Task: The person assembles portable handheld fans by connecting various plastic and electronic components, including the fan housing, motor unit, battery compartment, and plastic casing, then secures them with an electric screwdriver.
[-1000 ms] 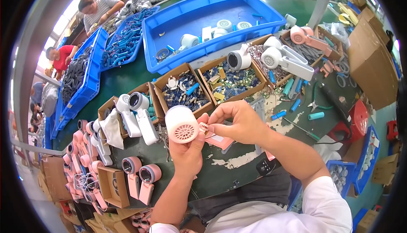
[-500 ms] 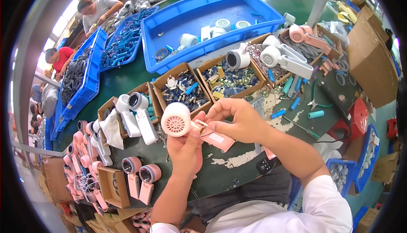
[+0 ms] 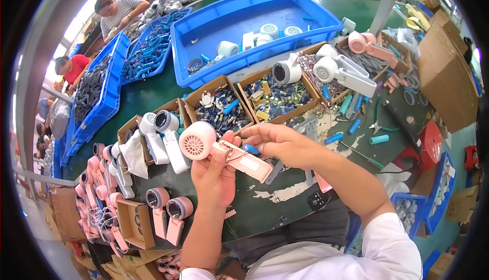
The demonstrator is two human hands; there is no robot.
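Head view: blue cylinder [image 3: 250, 149] partly hidden

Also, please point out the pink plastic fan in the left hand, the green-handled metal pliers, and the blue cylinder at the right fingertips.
Pink plastic fan [image 3: 242, 161]: head view, on handle.
Metal pliers [image 3: 390, 128]: head view, lower green handle.
Blue cylinder [image 3: 250, 149]: head view, exposed side.

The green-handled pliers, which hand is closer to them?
Right. The right hand is left of the pliers; the left hand is farther left, and lower in view.
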